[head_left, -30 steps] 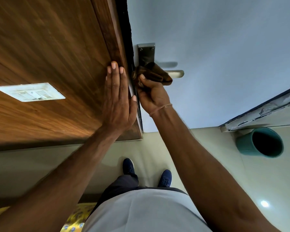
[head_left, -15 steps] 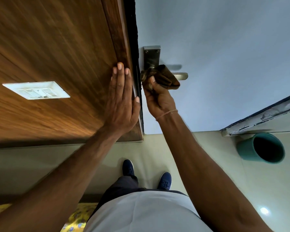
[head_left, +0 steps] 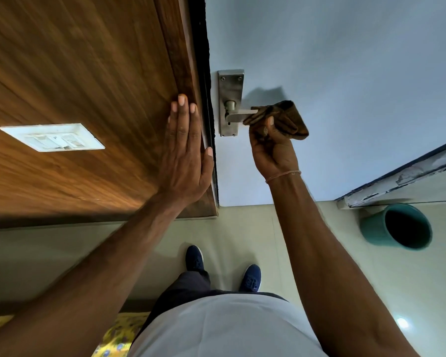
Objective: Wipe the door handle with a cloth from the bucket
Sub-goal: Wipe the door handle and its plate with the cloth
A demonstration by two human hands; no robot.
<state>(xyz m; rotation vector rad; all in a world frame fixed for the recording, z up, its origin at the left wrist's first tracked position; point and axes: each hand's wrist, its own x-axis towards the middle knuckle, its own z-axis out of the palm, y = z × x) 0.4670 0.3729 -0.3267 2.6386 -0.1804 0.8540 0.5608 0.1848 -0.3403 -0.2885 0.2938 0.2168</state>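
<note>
A: What colour is the cloth (head_left: 281,119)?
B: Brown, darker in its folds. It lies against a silver-grey door handle (head_left: 238,116).
A: And the door (head_left: 345,73)?
B: Pale blue-grey. The panel (head_left: 88,73) beside it is warm brown with wood-grain streaks, and it carries a white switch plate (head_left: 52,137).
A: The bucket (head_left: 397,226)?
B: Teal, dark inside, on a pale beige floor (head_left: 319,253).
A: Anything patterned?
B: A yellow fabric (head_left: 119,336) with small blue marks. The 2 shoes (head_left: 195,257) are navy, the shirt (head_left: 229,328) light grey.
</note>
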